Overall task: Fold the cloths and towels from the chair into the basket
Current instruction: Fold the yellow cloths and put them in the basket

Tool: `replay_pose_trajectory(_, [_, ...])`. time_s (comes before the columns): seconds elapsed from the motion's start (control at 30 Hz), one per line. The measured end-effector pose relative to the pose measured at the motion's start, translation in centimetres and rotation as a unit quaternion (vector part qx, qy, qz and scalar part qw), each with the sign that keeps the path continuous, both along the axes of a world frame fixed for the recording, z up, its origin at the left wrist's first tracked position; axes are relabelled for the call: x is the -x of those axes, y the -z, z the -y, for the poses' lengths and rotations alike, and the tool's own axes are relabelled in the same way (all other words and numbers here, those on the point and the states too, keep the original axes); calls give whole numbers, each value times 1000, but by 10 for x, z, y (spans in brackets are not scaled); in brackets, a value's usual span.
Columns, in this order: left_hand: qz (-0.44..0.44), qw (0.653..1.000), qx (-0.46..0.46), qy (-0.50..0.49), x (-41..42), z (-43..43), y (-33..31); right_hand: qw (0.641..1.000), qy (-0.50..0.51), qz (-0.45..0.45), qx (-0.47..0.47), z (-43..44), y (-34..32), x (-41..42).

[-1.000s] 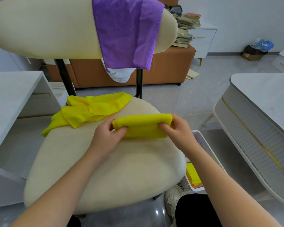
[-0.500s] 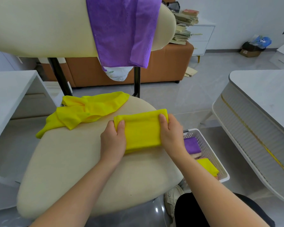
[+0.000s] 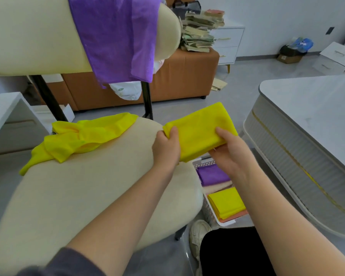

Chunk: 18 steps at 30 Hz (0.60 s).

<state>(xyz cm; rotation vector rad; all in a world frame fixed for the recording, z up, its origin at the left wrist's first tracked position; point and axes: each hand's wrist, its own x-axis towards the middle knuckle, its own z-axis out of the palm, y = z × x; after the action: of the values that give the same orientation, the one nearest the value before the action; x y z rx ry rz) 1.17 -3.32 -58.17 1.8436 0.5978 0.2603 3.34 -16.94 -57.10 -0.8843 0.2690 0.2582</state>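
Now I hold the folded yellow cloth (image 3: 200, 130) in both hands, left hand (image 3: 166, 145) pinching its left edge, right hand (image 3: 229, 151) closed under its right side, off the chair seat (image 3: 84, 196), above the white basket (image 3: 208, 213). Next, I should lower it flat onto the folded stack there.

Yellow cloth (image 3: 200, 130), purple towel (image 3: 116, 36), cream chair (image 3: 78, 196).
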Motion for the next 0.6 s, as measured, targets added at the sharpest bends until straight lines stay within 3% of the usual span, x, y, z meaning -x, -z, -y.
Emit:
replay_pose_trajectory(0.1, [-7, 995, -39, 91, -10, 20, 12, 997, 57, -57, 0, 49, 22, -22])
replay_pose_trajectory(0.17, [2, 981, -148, 128, -15, 25, 28, 992, 85, -94, -4, 81, 51, -32])
replay_pose_trajectory(0.23, [-3, 930, -329, 164, -17, 27, 44, 986, 98, -136, 7, 107, 89, -37])
replay_pose_trajectory(0.3, [-21, 865, -451, 220, -19, 29, 55, 977, 99, -187, 17, 124, 129, -38])
replay_pose_trajectory(0.47, [-119, 782, -541, 286, -31, 40, 57, 954, 111, -279, 13, 129, 191, -39])
replay_pose_trajectory(0.6, [-141, 775, -553, 272, -39, 41, 64, 948, 108, -300, 0, 125, 223, -48])
